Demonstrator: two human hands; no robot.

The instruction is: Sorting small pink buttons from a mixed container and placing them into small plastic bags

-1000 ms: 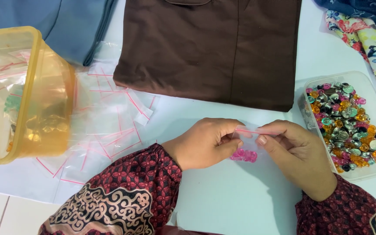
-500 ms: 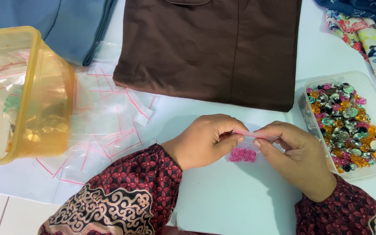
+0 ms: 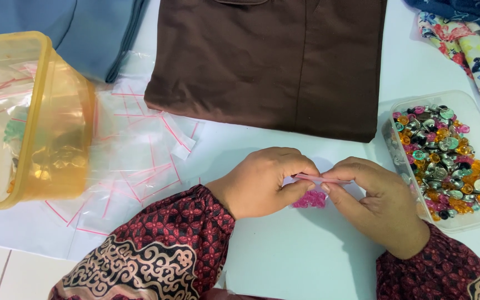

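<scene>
A small clear zip bag (image 3: pixel 313 191) with a red seal strip and pink beads inside is held over the white table (image 3: pixel 284 261). My left hand (image 3: pixel 262 180) pinches the strip's left end. My right hand (image 3: pixel 376 203) pinches the right end, thumb and forefinger pressed on the seal. The pink beads hang in the bag between both hands.
A clear tray (image 3: pixel 476 219) of several coloured and silvery beads stands at the right. Several empty zip bags (image 3: pixel 140 155) lie at the left beside a tipped yellow plastic tub (image 3: pixel 56 128). Folded brown cloth (image 3: pixel 273 61), blue cloth (image 3: pixel 79 28) and patterned fabric (image 3: pixel 473 44) lie at the back.
My fingers have slid slightly along the bag's seal strip; the hands stay in the same place with the bag between them.
</scene>
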